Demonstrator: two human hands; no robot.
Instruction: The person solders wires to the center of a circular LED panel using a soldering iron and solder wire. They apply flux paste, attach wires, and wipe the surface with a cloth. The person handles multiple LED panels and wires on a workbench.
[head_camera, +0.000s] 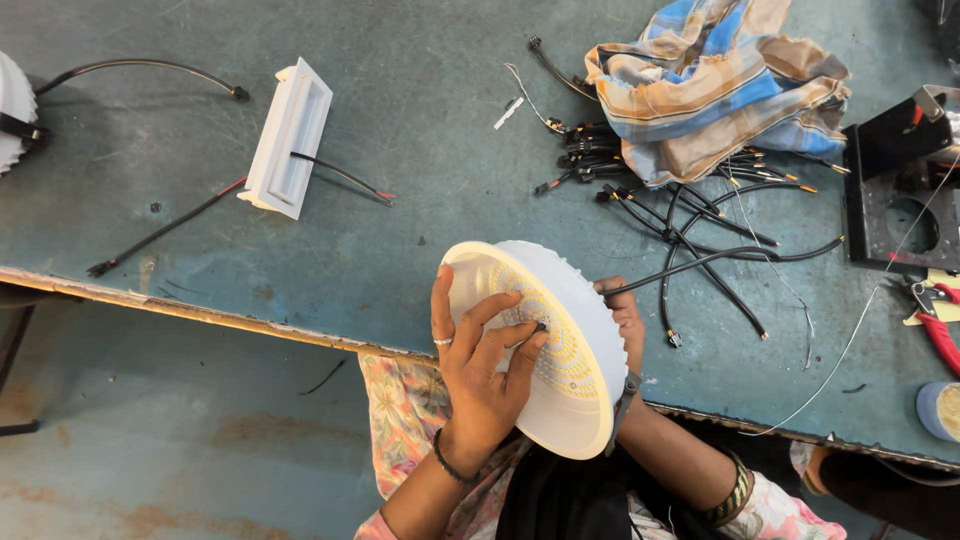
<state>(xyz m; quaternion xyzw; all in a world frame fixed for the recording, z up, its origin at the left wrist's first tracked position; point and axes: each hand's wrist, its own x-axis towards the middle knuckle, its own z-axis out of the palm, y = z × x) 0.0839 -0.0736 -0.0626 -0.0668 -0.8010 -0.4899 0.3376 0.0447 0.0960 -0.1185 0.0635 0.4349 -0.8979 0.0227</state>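
I am holding a round white plastic lamp shell with a ribbed rim (560, 350) up on its edge, just over the near side of the worn blue-green work surface (420, 130). My right hand (625, 325) is mostly hidden behind the shell. I can see its fingers curled over the rim, so it is gripping the shell. A thin black cable (700, 262) comes out near that hand and runs off across the surface.

My left hand (480, 375) is spread out on the inside of the shell. The fingertips press on the round disc of small yellow light dots (555, 335) that sits inside. This hand is pressing, not clamped around anything. I think I am pushing the disc down so it sits flat in the shell. The next move needs gentle, even pressing, with the shell kept steady, so the dots do not get hurt.

The shell is like a bowl, and the dot disc is all I can see in it. A white rectangular plastic frame with wires (290, 135) lies well apart, and it looks hollow. A bunch of loose black cables (690, 215) lies next to a checked blue and brown cloth (715, 85). A black box with a round hole (900, 200) sits at the right edge. I cannot tell what is inside it.
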